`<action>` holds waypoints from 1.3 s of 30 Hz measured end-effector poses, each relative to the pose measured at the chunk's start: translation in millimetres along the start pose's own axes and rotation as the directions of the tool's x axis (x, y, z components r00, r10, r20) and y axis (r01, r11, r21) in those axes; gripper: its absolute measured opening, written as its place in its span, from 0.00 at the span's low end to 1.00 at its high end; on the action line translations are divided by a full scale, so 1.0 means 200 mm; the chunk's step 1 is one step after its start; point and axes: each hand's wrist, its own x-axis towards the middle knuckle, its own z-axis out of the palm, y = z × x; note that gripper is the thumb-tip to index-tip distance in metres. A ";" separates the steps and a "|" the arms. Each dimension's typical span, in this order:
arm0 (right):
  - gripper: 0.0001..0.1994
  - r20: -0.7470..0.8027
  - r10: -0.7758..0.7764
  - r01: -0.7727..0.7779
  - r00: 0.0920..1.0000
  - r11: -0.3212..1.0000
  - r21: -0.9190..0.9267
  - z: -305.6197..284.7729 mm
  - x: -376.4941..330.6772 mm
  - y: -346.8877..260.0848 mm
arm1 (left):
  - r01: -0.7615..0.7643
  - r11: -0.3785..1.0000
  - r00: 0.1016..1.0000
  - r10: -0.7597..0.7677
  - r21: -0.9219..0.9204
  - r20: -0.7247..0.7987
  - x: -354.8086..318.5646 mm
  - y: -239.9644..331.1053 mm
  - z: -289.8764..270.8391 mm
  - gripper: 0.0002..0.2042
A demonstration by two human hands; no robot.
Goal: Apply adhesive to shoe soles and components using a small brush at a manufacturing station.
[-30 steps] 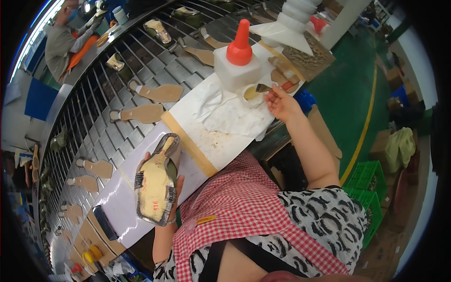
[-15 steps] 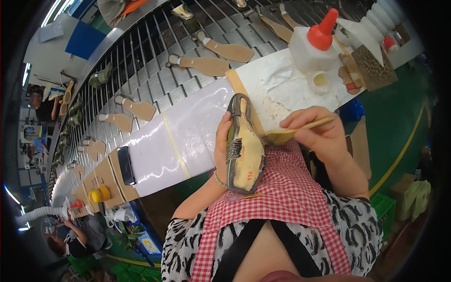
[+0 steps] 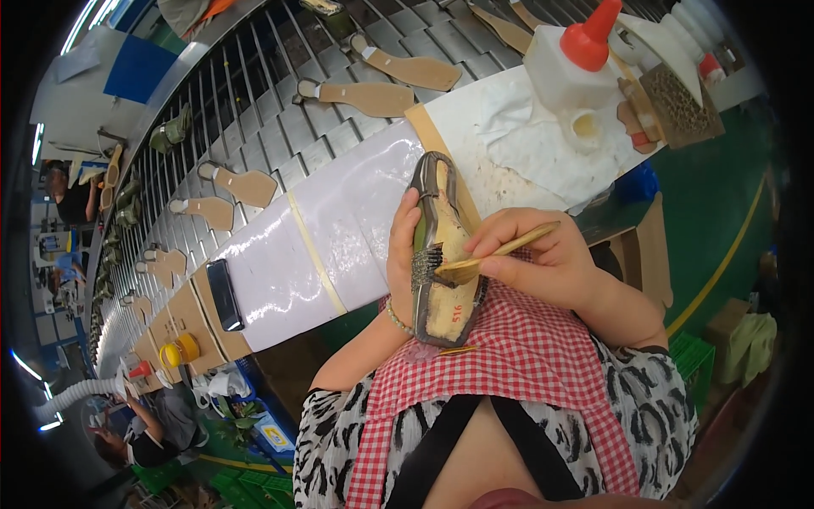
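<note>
left hand (image 3: 401, 254) grips a tapered, cream-bottomed shoe (image 3: 447, 301); right hand (image 3: 543, 263) pinches a flat, yellowish brush (image 3: 459, 271).

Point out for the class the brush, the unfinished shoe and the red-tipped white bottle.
Brush (image 3: 460, 271): head view, on its broad flat end.
Unfinished shoe (image 3: 439, 297): head view, on its pale underside.
Red-tipped white bottle (image 3: 561, 75): head view, on its whitish body.

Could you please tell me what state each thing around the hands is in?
Left hand: closed around the shoe's side
Right hand: pinching the brush
Shoe: held underside up
Brush: tilted, bristles at the shoe's underside
Bottle: upright, red cap on
Small cup: uncovered, yellowish contents inside
White cloth: spread, wrinkled
Phone: lying flat, dark
</note>
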 end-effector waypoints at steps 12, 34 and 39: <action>0.06 0.063 -0.239 0.247 0.969 0.942 -0.227 0.03 0.00 0.00 | -0.073 0.990 0.997 0.071 0.124 0.022 0.00 -0.01 -0.03 0.45; 0.05 0.152 -0.323 0.357 0.934 0.853 -0.381 0.08 0.02 -0.03 | -0.092 0.985 0.996 0.091 0.146 0.016 0.01 0.02 -0.07 0.43; 0.06 0.037 -0.217 0.219 0.976 0.971 -0.090 0.06 0.02 -0.10 | 0.047 0.942 0.995 -0.072 0.331 0.063 0.09 0.10 -0.19 0.39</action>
